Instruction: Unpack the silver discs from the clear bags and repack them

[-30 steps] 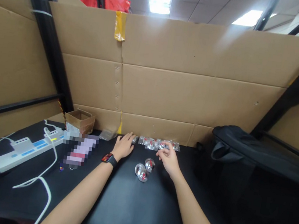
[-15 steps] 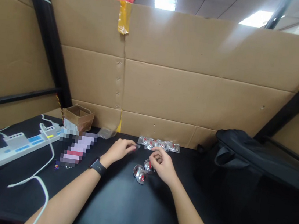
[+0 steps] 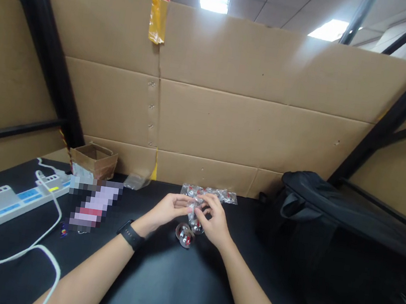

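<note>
My left hand (image 3: 171, 211) and my right hand (image 3: 215, 220) meet above the black table, fingertips pinching a small clear plastic bag (image 3: 194, 206) between them. The bag's contents are too small to make out. Just below the fingers lies a shiny silver round piece with red on it (image 3: 197, 227), partly hidden by my right hand. In front of it are paired silver rounds (image 3: 185, 236), also with red. Behind my hands, a row of silver-and-red pieces in clear wrappers (image 3: 227, 195) lies along the cardboard wall.
A white power strip (image 3: 9, 210) with a white cable (image 3: 48, 248) is on the left. An open cardboard box (image 3: 94, 159) and a clear plastic packet (image 3: 136, 181) stand at the back left. A black bag (image 3: 312, 238) fills the right side.
My left hand has brought the clear bag to my right hand, which has left the silver pieces; both now pinch the bag. The view has turned slightly to the right.
</note>
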Demonstrator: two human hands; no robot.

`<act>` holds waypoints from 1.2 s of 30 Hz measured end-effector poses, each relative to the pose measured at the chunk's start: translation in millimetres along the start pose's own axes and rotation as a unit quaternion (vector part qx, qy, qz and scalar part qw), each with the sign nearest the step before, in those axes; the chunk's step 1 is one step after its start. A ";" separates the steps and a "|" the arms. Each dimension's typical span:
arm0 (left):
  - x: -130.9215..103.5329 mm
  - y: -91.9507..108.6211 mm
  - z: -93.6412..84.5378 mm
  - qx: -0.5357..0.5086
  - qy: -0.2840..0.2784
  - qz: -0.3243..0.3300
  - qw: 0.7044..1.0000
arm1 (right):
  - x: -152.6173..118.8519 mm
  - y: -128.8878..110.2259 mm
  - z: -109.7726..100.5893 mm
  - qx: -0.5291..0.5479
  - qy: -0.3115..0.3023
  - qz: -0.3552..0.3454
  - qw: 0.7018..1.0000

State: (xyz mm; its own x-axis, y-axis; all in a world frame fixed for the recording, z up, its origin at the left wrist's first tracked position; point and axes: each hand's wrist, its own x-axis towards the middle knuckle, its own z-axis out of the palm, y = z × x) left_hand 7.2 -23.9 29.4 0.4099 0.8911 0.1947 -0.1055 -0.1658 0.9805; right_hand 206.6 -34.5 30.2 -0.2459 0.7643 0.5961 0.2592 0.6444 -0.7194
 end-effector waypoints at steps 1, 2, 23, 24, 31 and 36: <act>-0.3 0.8 -0.3 -0.007 -0.006 -0.004 1.000 | 0.4 0.3 -0.9 0.006 -0.001 0.005 1.000; -0.5 1.1 -0.4 -0.012 -0.009 -0.007 1.000 | 0.7 0.5 -1.9 0.010 -0.004 0.010 1.000; -6.8 5.6 -51.1 0.374 0.118 0.093 0.915 | 0.9 15.9 -7.0 -0.077 0.007 0.053 0.996; -8.1 8.1 -52.7 0.385 0.118 0.095 0.910 | 1.0 16.7 -7.2 -0.077 0.007 0.057 0.995; -12.0 22.4 -45.5 0.427 0.094 0.122 0.891 | 1.6 16.5 -11.0 -0.102 -0.003 0.055 0.993; -12.0 27.4 -37.5 0.461 0.072 0.154 0.871 | 0.5 16.8 -11.8 -0.113 -0.021 0.054 0.992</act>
State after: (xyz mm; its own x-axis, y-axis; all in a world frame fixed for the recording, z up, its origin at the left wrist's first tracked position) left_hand -34.6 -23.3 53.0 0.3656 0.7770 0.5124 0.6086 -0.6161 0.5000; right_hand 221.8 -23.0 22.7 -0.2427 0.8301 0.5020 0.4878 0.5517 -0.6765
